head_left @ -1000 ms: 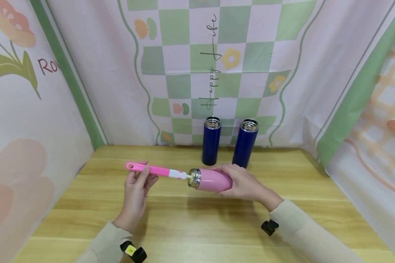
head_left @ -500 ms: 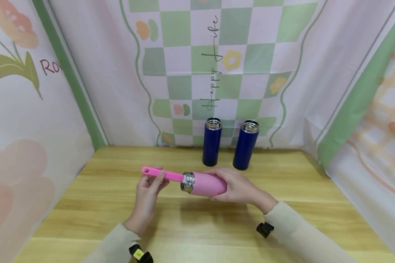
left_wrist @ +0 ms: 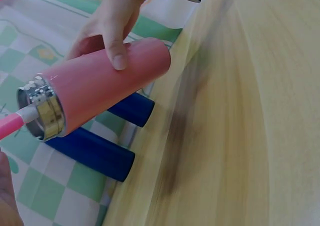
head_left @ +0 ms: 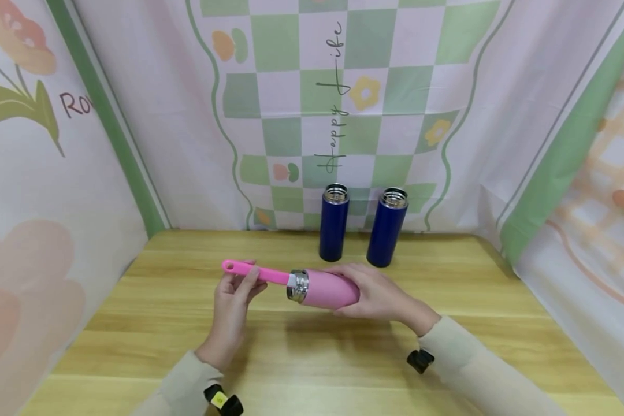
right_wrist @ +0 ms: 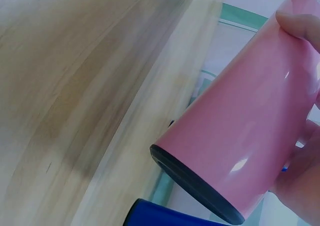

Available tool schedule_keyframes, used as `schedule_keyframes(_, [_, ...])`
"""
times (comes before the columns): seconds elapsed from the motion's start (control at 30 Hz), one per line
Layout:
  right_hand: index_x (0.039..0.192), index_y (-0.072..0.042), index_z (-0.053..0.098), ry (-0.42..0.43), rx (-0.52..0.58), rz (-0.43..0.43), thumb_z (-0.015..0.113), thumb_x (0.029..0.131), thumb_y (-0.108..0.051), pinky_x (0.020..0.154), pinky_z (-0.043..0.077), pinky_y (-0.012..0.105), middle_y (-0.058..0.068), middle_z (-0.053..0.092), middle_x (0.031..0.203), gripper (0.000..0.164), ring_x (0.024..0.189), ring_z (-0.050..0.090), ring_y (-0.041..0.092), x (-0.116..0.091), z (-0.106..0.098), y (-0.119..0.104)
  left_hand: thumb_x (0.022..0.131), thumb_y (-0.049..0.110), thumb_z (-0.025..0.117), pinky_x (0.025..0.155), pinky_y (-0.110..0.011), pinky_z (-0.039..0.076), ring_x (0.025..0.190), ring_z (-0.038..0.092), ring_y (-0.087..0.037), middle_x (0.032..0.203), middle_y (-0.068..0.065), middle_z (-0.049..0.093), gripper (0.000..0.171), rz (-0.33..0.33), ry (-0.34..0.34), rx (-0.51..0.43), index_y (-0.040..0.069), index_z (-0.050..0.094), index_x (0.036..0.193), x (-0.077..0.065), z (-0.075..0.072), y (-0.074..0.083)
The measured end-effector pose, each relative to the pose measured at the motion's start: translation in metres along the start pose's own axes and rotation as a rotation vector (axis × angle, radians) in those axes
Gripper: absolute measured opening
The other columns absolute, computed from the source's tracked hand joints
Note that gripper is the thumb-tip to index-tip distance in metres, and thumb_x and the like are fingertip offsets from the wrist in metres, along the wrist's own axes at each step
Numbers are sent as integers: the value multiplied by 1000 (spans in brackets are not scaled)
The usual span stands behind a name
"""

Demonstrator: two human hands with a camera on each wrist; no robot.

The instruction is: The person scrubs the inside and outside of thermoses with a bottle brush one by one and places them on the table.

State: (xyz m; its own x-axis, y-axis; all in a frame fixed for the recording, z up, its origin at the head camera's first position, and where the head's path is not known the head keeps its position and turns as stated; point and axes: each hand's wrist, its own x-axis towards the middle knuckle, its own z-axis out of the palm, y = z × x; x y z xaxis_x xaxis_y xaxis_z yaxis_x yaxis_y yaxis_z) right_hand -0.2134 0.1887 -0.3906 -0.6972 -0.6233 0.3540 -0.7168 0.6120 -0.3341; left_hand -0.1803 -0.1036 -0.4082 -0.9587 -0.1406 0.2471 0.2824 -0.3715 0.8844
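My left hand [head_left: 231, 315] pinches the pink handle [head_left: 270, 275] of a bottle brush. Its white neck goes into the steel mouth of a pink insulated bottle [head_left: 329, 289], and the brush head is hidden inside. My right hand [head_left: 377, 294] grips this bottle near its base, holding it tilted on its side above the table, mouth to the left. In the left wrist view, the right thumb lies along the bottle's wall [left_wrist: 100, 88]. The right wrist view shows the bottle's dark base [right_wrist: 195, 183].
Two dark blue bottles, one on the left [head_left: 334, 231] and one on the right [head_left: 387, 231], stand upright without lids at the back of the wooden table [head_left: 301, 370]. Patterned cloth [head_left: 322, 92] hangs behind them and at both sides.
My left hand has moved right, sliding the brush deeper so most of its white neck is inside. My right hand has brought the pink bottle slightly left. The last half second shows hardly any movement.
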Motion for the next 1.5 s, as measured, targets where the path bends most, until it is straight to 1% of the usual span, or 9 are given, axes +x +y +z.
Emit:
schedule_keyframes(0.1, [139,-25,57,-4,3,12,88,75,-42,88,56,40,-3,60,133,73,115,57,15,-1,-1,0,100,10,63,91,-36,60,88,68,-17,98,-5,69,13,4,5,-17,10,64,113,1,-1,3])
schedule_keyframes(0.2, [139,-26,56,-6,5,17,88,75,-42,87,56,39,-4,60,133,73,114,57,14,-1,-2,0,100,7,62,89,-35,61,87,68,-16,97,-4,69,14,14,16,-40,9,64,114,2,-2,5])
schedule_keyframes(0.37, [139,-24,56,-5,7,0,87,75,-42,87,56,39,-4,60,133,74,114,57,14,-4,-3,2,100,7,62,86,-33,62,84,69,-15,93,-3,70,10,50,26,-71,12,66,109,4,-5,9])
schedule_keyframes(0.53, [139,-24,56,-1,12,15,88,75,-42,86,57,39,-4,60,131,74,112,57,13,-9,-4,5,100,3,60,82,-32,63,81,69,-14,92,-4,70,13,84,50,-112,8,67,109,8,-8,15])
schedule_keyframes(0.67, [140,-24,55,-10,13,22,88,76,-42,87,57,40,-3,60,132,75,113,57,13,-12,-5,5,100,1,59,82,-32,63,80,69,-14,91,-4,69,15,93,54,-116,10,68,107,10,-9,21])
schedule_keyframes(0.83, [141,-28,53,-31,67,50,88,76,-42,86,56,40,-6,60,131,75,110,58,13,-14,-8,6,100,1,60,82,-31,63,80,68,-15,90,-4,68,16,118,23,-103,11,69,107,13,-10,29])
schedule_keyframes(1.13, [139,-35,52,-63,133,159,89,75,-41,85,54,39,-11,59,129,74,105,59,14,-24,-15,15,100,1,59,83,-31,62,82,69,-15,91,-4,68,17,126,-28,-95,11,70,108,15,-9,36])
schedule_keyframes(1.37, [139,-37,52,-76,130,177,87,76,-46,82,54,39,-9,59,127,73,103,59,16,-32,-21,24,99,1,60,83,-30,62,82,69,-15,92,-5,68,16,127,-4,-108,9,71,109,16,-12,40])
schedule_keyframes(1.5, [139,-40,51,-82,142,175,85,76,-52,82,54,39,-10,58,127,72,103,59,16,-35,-25,26,100,1,60,83,-30,62,82,69,-15,92,-5,68,17,132,-18,-100,9,70,110,16,-14,41])
